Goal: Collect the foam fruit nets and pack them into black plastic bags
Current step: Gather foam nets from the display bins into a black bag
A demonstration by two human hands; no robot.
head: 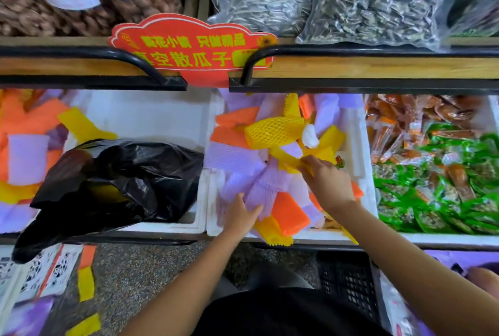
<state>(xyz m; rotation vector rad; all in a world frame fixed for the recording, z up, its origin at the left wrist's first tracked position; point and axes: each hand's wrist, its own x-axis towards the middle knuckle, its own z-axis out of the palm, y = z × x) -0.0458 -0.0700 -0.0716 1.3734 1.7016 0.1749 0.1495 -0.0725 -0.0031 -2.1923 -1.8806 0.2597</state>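
Over the middle box (361, 146), the right hand (328, 181) has its grip pinched on a yellow net (290, 160), fingertips closed on its near end. Nearer the front rim, the left hand (240, 214) grips a bunch of purple nets (259, 187), thumb on top. Both hands are inside the box, among loosely heaped purple, orange and yellow nets. Just left, a black bag (121, 173) lies crumpled in the left box (151, 111), drooping over its front edge. Green snack packets (445, 195) lie to the right.
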